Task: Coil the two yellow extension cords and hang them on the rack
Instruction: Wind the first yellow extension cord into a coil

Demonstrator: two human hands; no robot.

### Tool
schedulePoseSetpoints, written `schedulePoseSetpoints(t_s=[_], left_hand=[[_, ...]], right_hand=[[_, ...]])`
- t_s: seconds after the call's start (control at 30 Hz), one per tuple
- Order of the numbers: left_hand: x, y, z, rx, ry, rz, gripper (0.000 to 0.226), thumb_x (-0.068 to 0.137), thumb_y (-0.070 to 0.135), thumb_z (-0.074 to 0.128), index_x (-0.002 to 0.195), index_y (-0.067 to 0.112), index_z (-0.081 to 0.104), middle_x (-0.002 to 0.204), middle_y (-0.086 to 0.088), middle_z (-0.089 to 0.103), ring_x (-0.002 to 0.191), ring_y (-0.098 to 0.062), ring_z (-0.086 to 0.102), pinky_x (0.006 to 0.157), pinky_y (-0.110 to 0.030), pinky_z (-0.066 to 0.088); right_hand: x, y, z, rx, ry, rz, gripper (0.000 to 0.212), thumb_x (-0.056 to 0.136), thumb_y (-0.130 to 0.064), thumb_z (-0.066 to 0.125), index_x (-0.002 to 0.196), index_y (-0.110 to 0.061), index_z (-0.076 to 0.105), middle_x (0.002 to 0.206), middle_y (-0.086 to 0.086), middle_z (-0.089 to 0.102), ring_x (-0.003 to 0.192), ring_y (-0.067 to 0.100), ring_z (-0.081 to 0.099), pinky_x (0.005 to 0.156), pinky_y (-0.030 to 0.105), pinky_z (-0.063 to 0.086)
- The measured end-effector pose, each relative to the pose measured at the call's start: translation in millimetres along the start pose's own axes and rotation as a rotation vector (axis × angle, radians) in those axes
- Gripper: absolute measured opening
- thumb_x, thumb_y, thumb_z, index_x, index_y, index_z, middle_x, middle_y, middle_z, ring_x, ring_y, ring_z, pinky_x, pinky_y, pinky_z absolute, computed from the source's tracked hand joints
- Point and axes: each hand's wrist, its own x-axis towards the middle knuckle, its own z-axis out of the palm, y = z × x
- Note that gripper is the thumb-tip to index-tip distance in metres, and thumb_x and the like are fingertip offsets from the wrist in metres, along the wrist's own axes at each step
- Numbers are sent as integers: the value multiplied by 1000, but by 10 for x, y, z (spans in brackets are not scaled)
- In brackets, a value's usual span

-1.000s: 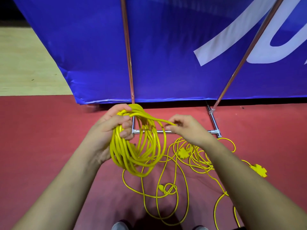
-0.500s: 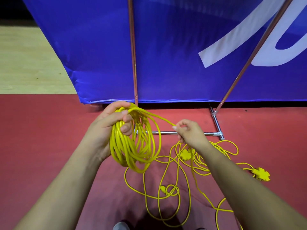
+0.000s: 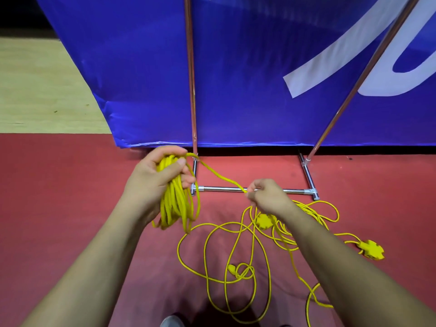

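Observation:
My left hand (image 3: pixel 160 175) grips the top of a coil of yellow extension cord (image 3: pixel 177 204), whose loops hang down from my fist. One strand runs from the coil to my right hand (image 3: pixel 266 197), which pinches it above the rack's low crossbar. Loose loops of yellow cord (image 3: pixel 236 256) lie tangled on the red floor below my hands. A yellow multi-socket end (image 3: pixel 371 250) lies at the right, another socket (image 3: pixel 264 220) sits just under my right wrist, and a plug (image 3: pixel 232 269) lies in the tangle. The metal rack (image 3: pixel 236 189) stands in front of me.
A blue banner (image 3: pixel 236 67) hangs behind the rack's two upright poles (image 3: pixel 191 79). The red mat (image 3: pixel 59 197) ends at a pale wooden floor (image 3: pixel 35 90) at the far left. A shoe tip (image 3: pixel 172 322) shows at the bottom edge.
My right hand has drawn away to the right and down, pulling a strand taut from the coil. The hanging loops have narrowed and swung closer together under my left hand.

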Motion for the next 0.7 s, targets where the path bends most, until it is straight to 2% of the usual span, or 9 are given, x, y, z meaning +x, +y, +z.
schedulePoseSetpoints(t_s=[0.1, 0.17, 0.23, 0.33, 0.4, 0.47, 0.57, 0.63, 0.7], left_hand=[[-29, -92, 36, 261, -78, 9, 11, 89, 0, 61, 93, 9, 65, 65, -5, 65, 61, -23, 70, 55, -26, 56], [-61, -149, 65, 278, -147, -36, 11, 89, -1, 60, 96, 7, 64, 66, -7, 66, 71, -28, 73, 64, -30, 59], [-106, -176, 110, 274, -232, -93, 12, 90, -1, 58, 99, 4, 63, 70, -10, 68, 78, -30, 73, 70, -33, 60], [-158, -134, 173, 161, -332, -201, 17, 87, 5, 59, 103, 3, 64, 76, -18, 67, 66, -29, 71, 59, -34, 59], [-151, -101, 182, 70, -322, -226, 25, 83, 9, 60, 106, 3, 64, 70, -17, 64, 52, -23, 65, 50, -30, 55], [-137, -84, 192, 18, -289, -226, 30, 80, 8, 61, 109, 2, 63, 64, -14, 62, 46, -19, 58, 45, -26, 51], [-108, -75, 199, -55, -243, -222, 28, 77, 5, 62, 105, 3, 63, 61, -13, 60, 44, -18, 56, 45, -25, 50], [-95, -64, 178, -57, -232, -242, 27, 77, 4, 62, 103, 4, 64, 65, -15, 63, 44, -20, 58, 45, -26, 52], [-97, -69, 162, -22, -276, -288, 26, 78, 3, 61, 104, 3, 64, 73, -20, 65, 46, -22, 59, 46, -28, 53]], right_hand=[[-260, -430, -180, -303, -257, -172, 23, 83, 0, 58, 66, -15, 63, 40, -9, 46, 31, 0, 38, 35, 13, 30], [-458, -650, -245, -215, -475, -239, 20, 84, -1, 62, 71, -15, 67, 40, -9, 46, 35, 1, 36, 39, 16, 28], [-559, -766, -263, -27, -558, -315, 14, 87, -3, 62, 80, -11, 70, 47, -8, 48, 41, 7, 36, 42, 19, 26], [-558, -796, -241, 271, -467, -362, 8, 90, -6, 63, 85, -4, 68, 52, -2, 46, 47, 11, 31, 45, 22, 23], [-522, -770, -229, 374, -402, -358, 8, 90, -11, 65, 84, -5, 67, 53, -1, 45, 48, 12, 30, 46, 23, 22], [-484, -700, -257, 343, -373, -361, 10, 88, -16, 67, 82, -8, 65, 53, -1, 47, 47, 12, 34, 46, 24, 25], [-429, -490, -354, 256, -404, -327, 6, 90, -12, 64, 89, -6, 62, 58, 1, 56, 51, 14, 48, 53, 26, 38], [-406, -355, -410, 303, -354, -293, 4, 90, -9, 64, 88, -6, 62, 60, 2, 57, 52, 15, 48, 55, 29, 37], [-406, -310, -435, 358, -267, -292, 5, 89, -8, 66, 83, -8, 65, 58, 4, 54, 49, 14, 38, 50, 27, 29]])
